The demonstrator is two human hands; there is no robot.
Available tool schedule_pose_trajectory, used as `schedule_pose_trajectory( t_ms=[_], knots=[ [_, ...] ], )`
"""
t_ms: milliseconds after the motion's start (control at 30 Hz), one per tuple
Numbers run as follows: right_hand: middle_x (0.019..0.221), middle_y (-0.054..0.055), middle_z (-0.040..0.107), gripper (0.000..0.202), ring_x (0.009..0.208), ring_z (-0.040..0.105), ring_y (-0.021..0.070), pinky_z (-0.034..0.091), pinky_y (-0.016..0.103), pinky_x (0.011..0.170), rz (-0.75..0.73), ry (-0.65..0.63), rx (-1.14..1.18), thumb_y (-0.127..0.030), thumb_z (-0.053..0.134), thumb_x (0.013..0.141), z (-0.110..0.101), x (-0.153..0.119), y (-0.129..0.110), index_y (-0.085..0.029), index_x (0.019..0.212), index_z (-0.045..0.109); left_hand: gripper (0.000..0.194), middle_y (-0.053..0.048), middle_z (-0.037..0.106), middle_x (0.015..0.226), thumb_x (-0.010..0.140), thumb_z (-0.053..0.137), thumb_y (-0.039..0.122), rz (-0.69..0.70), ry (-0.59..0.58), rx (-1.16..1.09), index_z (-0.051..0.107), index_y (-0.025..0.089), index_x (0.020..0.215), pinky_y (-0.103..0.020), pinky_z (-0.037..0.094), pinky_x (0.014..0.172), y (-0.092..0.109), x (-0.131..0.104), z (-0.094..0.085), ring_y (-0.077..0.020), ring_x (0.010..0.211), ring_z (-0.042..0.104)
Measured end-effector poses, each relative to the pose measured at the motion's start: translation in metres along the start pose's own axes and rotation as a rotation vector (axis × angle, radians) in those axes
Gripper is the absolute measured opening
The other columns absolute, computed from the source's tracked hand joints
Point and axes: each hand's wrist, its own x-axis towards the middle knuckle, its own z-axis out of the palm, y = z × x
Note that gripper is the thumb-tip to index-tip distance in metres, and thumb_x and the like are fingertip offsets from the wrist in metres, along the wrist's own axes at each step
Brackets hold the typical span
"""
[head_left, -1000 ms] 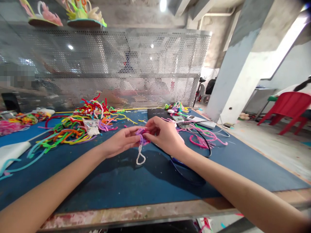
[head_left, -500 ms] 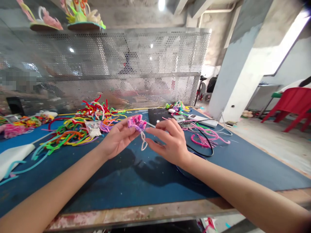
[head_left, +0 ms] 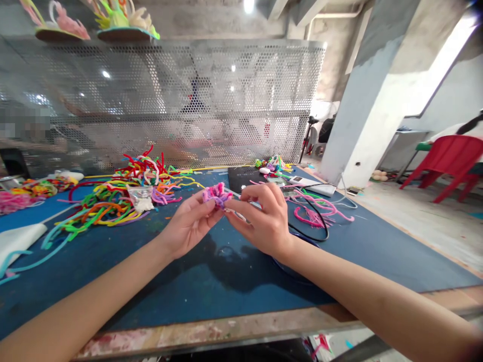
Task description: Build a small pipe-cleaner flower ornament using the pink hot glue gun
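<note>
Perforated metal screen [head_left: 162,100], grey and punched with round holes, stands behind the table. Table top [head_left: 162,296] is smooth, dark blue, with a paint-stained wooden front edge. On its left side, a tangled pile of fuzzy stems [head_left: 107,203], bendy, in red, green, yellow and orange; pink strands [head_left: 311,216] curl on the right. Left hand [head_left: 192,221] holds the small fuzzy piece [head_left: 218,195] between thumb and fingers, above the table's middle; it is ruffled, pink and purple. Right hand [head_left: 262,216] is curled, narrow, thumb and forefinger close on the pale beaded string [head_left: 242,216] at the piece's right side. Clear plastic bag [head_left: 139,197], crinkled, with white contents, sits on the stems. Change since half a second ago: string hung in a loop below the piece; now it runs rightward among the right fingers, which have come in closer.
</note>
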Motion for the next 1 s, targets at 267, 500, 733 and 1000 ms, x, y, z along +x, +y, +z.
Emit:
schedule_pose_trajectory(
  t_ms=[267, 500, 733, 1000],
  knots=[
    [0.101, 0.007, 0.057, 0.033, 0.092, 0.053, 0.0183, 0.044, 0.032, 0.083, 0.038, 0.072, 0.044, -0.032, 0.06, 0.084, -0.0003, 0.0004, -0.0032, -0.024, 0.116, 0.056, 0.022, 0.002, 0.07, 0.086, 0.074, 0.073, 0.02, 0.015, -0.005, -0.046, 0.067, 0.017, 0.095, -0.014, 0.054, 0.078, -0.0009, -0.0006, 0.0002, -0.0076, 0.079, 0.066],
    [0.095, 0.004, 0.056, 0.018, 0.086, 0.052, 0.0166, 0.042, 0.032, 0.079, 0.039, 0.021, 0.037, -0.029, 0.06, 0.084, -0.0022, 0.001, -0.0019, -0.029, 0.102, 0.065, 0.023, 0.001, 0.071, 0.088, 0.072, 0.075, 0.02, 0.002, 0.011, -0.03, 0.067, 0.017, 0.093, -0.014, 0.053, 0.077, -0.0026, -0.0002, 0.0003, -0.0084, 0.081, 0.066],
    [0.093, 0.003, 0.059, 0.008, 0.086, 0.051, 0.016, 0.04, 0.032, 0.079, -0.005, 0.014, 0.02, -0.028, 0.061, 0.085, -0.0037, 0.002, -0.0015, -0.028, 0.087, 0.069, 0.024, 0.001, 0.07, 0.088, 0.073, 0.074, 0.02, -0.008, 0.011, 0.017, 0.066, 0.018, 0.095, -0.016, 0.052, 0.081, -0.0017, -0.0009, 0.001, -0.0099, 0.084, 0.066],
    [0.091, 0.002, 0.062, 0.009, 0.085, 0.05, 0.0151, 0.039, 0.031, 0.082, -0.078, -0.025, -0.026, -0.024, 0.058, 0.086, -0.0069, 0.009, -0.0036, -0.025, 0.082, 0.066, 0.028, 0.0, 0.071, 0.09, 0.07, 0.076, 0.021, -0.023, 0.009, 0.015, 0.066, 0.016, 0.096, -0.014, 0.053, 0.079, -0.0028, -0.0008, 0.0003, -0.0089, 0.083, 0.066]
  ],
)
